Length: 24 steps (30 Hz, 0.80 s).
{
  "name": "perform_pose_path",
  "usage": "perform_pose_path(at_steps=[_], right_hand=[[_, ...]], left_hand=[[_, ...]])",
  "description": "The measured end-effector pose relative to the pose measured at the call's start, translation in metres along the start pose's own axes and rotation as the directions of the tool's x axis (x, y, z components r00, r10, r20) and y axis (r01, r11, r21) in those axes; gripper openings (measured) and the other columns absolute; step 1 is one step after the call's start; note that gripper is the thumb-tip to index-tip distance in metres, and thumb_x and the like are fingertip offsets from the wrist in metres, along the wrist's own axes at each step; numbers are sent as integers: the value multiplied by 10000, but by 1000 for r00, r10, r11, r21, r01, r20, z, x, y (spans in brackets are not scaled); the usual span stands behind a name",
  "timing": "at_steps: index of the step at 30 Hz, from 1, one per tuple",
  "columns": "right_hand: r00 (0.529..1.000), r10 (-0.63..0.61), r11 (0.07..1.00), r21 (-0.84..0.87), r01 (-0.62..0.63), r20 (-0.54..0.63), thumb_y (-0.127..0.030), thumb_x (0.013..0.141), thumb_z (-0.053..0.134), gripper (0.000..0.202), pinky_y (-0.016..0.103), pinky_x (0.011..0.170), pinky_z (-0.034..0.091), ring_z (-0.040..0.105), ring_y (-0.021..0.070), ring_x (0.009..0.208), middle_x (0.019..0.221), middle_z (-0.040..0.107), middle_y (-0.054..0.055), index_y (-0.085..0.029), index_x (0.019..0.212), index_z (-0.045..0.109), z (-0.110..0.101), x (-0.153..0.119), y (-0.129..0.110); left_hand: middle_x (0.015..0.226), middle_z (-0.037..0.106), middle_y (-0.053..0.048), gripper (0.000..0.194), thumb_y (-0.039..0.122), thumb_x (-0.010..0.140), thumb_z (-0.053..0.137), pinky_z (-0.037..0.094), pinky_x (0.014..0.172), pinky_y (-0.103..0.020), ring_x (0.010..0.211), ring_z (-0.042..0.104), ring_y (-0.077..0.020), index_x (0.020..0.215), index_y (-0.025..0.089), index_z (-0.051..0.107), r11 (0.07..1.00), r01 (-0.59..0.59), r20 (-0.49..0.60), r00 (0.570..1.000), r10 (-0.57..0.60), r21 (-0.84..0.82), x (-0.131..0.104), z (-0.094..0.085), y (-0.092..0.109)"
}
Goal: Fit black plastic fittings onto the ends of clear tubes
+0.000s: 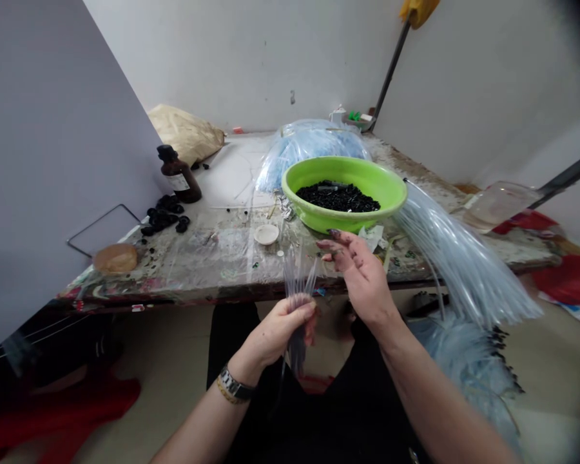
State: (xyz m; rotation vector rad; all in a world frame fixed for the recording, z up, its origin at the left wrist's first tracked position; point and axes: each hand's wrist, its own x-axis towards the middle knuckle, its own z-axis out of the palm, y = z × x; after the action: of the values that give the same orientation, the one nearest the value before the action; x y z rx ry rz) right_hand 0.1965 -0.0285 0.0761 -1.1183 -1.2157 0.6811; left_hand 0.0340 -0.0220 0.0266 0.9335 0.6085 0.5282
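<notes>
- The bundle of clear tubes (297, 280) stands upright inside the left hand (292, 322), below and left of the right hand (355, 267).
- Left hand: fingers closed around the bundle.
- Right hand: partly open, fingers spread and stained dark, near the green basin (343, 222) of small black pieces (338, 196).

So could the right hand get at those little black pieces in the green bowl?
Probably yes: the right hand is raised just in front of the green bowl, whose open top leaves the black pieces exposed.
</notes>
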Motion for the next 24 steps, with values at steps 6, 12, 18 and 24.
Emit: perform_pose_path(at_steps=[6,12,18,24], right_hand=[[979,148,961,-252,-110,137,-307,824,624,156,279,712,478,625,165,767,857,692,33,-176,900,659,2,-16,7],[976,198,971,-151,-182,92,-290,835,564,156,275,747,465,619,168,803,840,682,32,-168,870,653,4,-19,13],[946,242,953,-236,-190,216,-268,843,541,147,290,760,461,623,174,812,848,682,29,-177,871,652,2,-21,9],[958,207,950,-274,-148,199,-264,831,550,130,289,729,450,603,171,774,810,656,28,-170,820,638,4,-22,11]], left_hand=[[579,534,25,274,386,847,634,435,521,-226,481,504,-91,719,170,525,999,-37,-10,999,37,22,4,2,0],[590,603,10,289,417,799,681,424,491,-200,484,533,-94,789,163,545,999,-23,-97,995,27,40,4,6,3],[561,607,4,317,451,821,646,404,474,-204,447,538,-94,751,153,562,996,8,-90,996,0,94,5,8,6],[605,658,-43,303,419,810,667,446,545,-221,541,595,-127,762,125,612,999,-16,14,1000,15,52,11,1,-1]])
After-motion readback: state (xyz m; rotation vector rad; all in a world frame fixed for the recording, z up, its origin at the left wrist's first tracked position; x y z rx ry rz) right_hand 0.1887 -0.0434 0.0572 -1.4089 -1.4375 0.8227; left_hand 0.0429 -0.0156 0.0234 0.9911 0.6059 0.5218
